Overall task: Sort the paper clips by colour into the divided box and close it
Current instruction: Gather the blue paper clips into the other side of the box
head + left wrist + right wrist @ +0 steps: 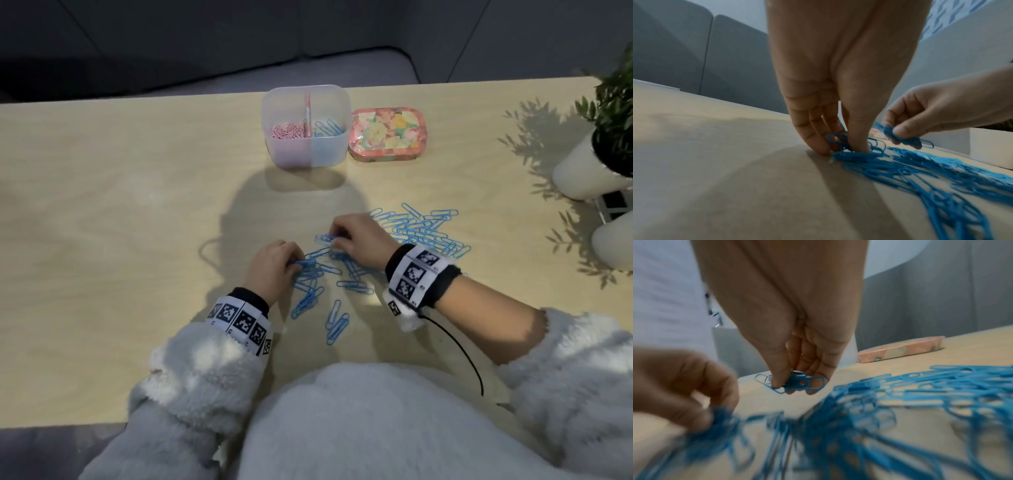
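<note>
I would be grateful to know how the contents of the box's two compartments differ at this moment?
In the divided box, the left compartment holds pink clips; the right holds blue clips. The pink clips look smaller and lie in a dense tangled heap, while the blue clips look larger and number only a few. Both lots lie at the bottom, either side of the divider.

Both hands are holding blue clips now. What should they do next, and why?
Probably carry them to the translucent plastic divided box and drop them in its right half. The right hand and the left hand each pinch a bunch of blue paper clips, a few blue ones already lie in that half, and pink paper clips fill the left.
</note>
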Demonstrator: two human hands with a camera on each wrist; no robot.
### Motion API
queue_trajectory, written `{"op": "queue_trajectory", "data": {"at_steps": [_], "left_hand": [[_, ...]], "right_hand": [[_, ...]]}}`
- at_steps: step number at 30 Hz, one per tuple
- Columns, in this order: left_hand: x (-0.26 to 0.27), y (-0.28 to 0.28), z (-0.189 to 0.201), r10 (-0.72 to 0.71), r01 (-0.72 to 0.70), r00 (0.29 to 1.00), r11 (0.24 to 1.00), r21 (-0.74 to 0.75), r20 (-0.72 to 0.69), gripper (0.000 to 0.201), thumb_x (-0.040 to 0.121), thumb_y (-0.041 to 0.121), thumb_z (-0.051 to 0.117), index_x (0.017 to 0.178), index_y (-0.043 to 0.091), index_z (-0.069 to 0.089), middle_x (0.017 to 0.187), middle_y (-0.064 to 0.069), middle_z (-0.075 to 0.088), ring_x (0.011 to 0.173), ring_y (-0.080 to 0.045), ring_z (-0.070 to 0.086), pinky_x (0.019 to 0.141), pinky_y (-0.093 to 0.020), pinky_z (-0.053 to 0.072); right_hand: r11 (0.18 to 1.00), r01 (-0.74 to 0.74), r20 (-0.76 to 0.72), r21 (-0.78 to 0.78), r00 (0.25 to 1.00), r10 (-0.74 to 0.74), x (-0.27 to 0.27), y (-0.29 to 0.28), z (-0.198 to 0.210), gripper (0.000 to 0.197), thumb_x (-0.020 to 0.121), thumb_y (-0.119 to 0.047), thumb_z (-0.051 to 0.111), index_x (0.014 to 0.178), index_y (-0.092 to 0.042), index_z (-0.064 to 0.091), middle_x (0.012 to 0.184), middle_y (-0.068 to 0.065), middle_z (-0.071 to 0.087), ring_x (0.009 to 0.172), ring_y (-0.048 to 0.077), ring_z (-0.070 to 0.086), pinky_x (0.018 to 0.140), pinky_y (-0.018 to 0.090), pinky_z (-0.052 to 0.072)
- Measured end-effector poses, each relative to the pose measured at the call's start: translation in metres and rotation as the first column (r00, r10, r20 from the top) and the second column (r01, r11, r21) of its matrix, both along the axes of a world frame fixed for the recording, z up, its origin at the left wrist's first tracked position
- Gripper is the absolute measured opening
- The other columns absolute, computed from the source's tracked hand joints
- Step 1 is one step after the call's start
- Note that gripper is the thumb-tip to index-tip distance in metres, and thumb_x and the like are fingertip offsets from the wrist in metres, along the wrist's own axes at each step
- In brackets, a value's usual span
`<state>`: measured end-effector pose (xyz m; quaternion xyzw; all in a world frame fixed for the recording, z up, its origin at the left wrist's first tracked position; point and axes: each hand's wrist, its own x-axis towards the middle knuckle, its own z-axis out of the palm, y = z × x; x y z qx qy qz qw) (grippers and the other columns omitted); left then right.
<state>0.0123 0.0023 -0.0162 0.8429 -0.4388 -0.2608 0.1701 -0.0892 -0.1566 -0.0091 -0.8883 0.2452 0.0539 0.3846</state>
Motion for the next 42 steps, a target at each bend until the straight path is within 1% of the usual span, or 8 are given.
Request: {"op": "queue_trajectory", "data": {"at_steps": [6, 11, 13, 16, 25, 34, 38, 42], "left_hand": [[0.002, 0.002, 0.001, 0.020, -0.021, 0.999, 1.000, -0.017, -0.049, 0.011, 0.086, 0.010, 0.058, 0.095, 0.008, 0.062, 0.096, -0.011, 0.063, 0.090, -0.025, 0.056, 0.073, -0.025, 0.036], [0.012, -0.007, 0.009, 0.025, -0.027, 0.998, 0.999, -0.045, -0.057, 0.010, 0.084, 0.008, 0.058, 0.092, 0.008, 0.063, 0.090, -0.011, 0.068, 0.086, -0.029, 0.059, 0.071, -0.032, 0.041], [0.019, -0.015, 0.016, 0.028, -0.033, 0.997, 0.996, -0.077, -0.073, 0.009, 0.083, 0.008, 0.060, 0.091, 0.006, 0.064, 0.089, -0.012, 0.069, 0.084, -0.028, 0.060, 0.072, -0.032, 0.043], [0.030, -0.037, 0.032, 0.012, -0.026, 0.994, 0.991, -0.132, -0.109, 0.010, 0.085, 0.010, 0.060, 0.092, 0.004, 0.064, 0.091, -0.012, 0.068, 0.082, -0.024, 0.058, 0.075, -0.030, 0.043], [0.083, -0.151, 0.063, 0.210, -0.217, 0.976, 0.902, -0.373, -0.060, 0.015, 0.081, 0.006, 0.059, 0.094, 0.005, 0.065, 0.098, -0.015, 0.068, 0.092, -0.025, 0.061, 0.077, -0.025, 0.042], [0.095, -0.182, 0.054, 0.144, -0.111, 0.982, 0.965, -0.239, 0.124, 0.024, 0.087, 0.014, 0.053, 0.108, 0.012, 0.065, 0.108, -0.013, 0.067, 0.106, -0.031, 0.058, 0.094, -0.035, 0.042], [0.080, -0.149, 0.058, 0.078, 0.001, 0.982, 0.909, -0.417, 0.171, 0.018, 0.085, 0.014, 0.053, 0.082, 0.006, 0.068, 0.093, -0.016, 0.065, 0.090, -0.031, 0.055, 0.084, -0.038, 0.044], [0.042, -0.079, 0.037, -0.014, 0.040, 0.996, 0.946, -0.322, 0.084, 0.029, 0.080, 0.035, 0.063, 0.089, 0.007, 0.065, 0.091, -0.012, 0.059, 0.088, -0.027, 0.055, 0.080, -0.033, 0.042]], "right_hand": [[0.974, 0.223, 0.118, -0.031, 0.969, -0.218, 0.054, -0.069, 0.063, 0.022, 0.082, -0.007, 0.062, 0.062, -0.014, 0.055, 0.061, -0.001, 0.050, 0.052, -0.001, 0.044, 0.051, 0.011, 0.032], [0.926, 0.366, 0.062, -0.093, 0.930, -0.362, 0.111, -0.109, 0.082, 0.026, 0.080, -0.007, 0.062, 0.058, -0.015, 0.050, 0.060, 0.000, 0.051, 0.056, 0.010, 0.047, 0.058, 0.016, 0.043], [0.928, 0.355, 0.006, -0.113, 0.934, -0.356, 0.124, -0.115, 0.082, 0.008, 0.082, -0.013, 0.062, 0.075, -0.008, 0.062, 0.076, 0.008, 0.059, 0.073, 0.018, 0.055, 0.079, 0.027, 0.049], [0.923, 0.377, -0.019, -0.079, 0.925, -0.379, 0.130, -0.115, 0.081, 0.028, 0.084, -0.018, 0.064, 0.100, 0.003, 0.066, 0.100, 0.018, 0.066, 0.097, 0.027, 0.062, 0.093, 0.037, 0.052], [0.866, 0.499, 0.319, 0.033, 0.816, -0.482, 0.056, -0.086, 0.052, 0.025, 0.079, -0.014, 0.049, 0.061, 0.002, 0.057, 0.069, 0.025, 0.064, 0.068, 0.035, 0.061, 0.064, 0.045, 0.049], [0.924, 0.375, 0.110, 0.075, 0.918, -0.381, -0.012, -0.030, 0.012, 0.020, 0.081, -0.003, 0.051, 0.086, -0.007, 0.070, 0.085, 0.012, 0.073, 0.080, 0.029, 0.065, 0.081, 0.036, 0.052], [0.960, 0.279, 0.061, 0.023, 0.958, -0.280, -0.017, -0.022, 0.006, 0.019, 0.084, -0.005, 0.052, 0.094, -0.007, 0.068, 0.092, 0.012, 0.072, 0.085, 0.027, 0.064, 0.079, 0.027, 0.044], [0.984, 0.177, 0.051, 0.014, 0.983, -0.178, -0.014, -0.010, 0.003, 0.023, 0.084, -0.003, 0.050, 0.101, -0.004, 0.066, 0.102, 0.014, 0.069, 0.098, 0.029, 0.061, 0.086, 0.030, 0.043]]}}
